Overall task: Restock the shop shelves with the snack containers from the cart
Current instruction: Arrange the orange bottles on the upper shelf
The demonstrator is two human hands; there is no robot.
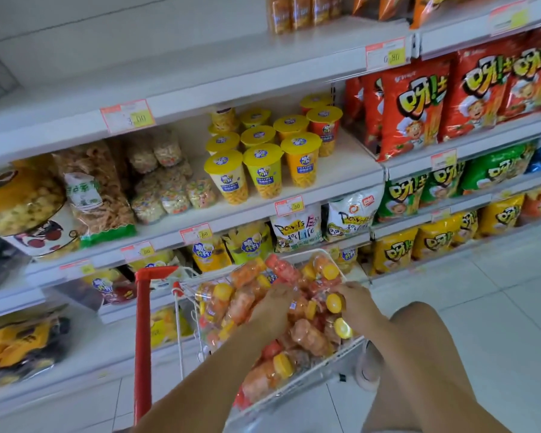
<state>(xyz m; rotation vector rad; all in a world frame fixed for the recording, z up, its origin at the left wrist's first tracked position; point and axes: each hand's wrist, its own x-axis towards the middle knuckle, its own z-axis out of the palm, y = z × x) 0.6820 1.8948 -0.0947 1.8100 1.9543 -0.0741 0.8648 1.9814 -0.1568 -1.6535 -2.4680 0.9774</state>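
- Two hands are down in the cart [142,323], on its heap of yellow-lidded snack containers [310,337].
- Left hand [270,307] and right hand [358,303] both curl over them; actual grip cannot be told.

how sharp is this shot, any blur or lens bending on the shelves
Head view: the wide-angle lens bows the shelf edges; the popcorn tub at far left is smeared, the yellow-lidded cups are sharpest; the left hand, right hand and snack containers look soft; light is flat, without hard shadows.
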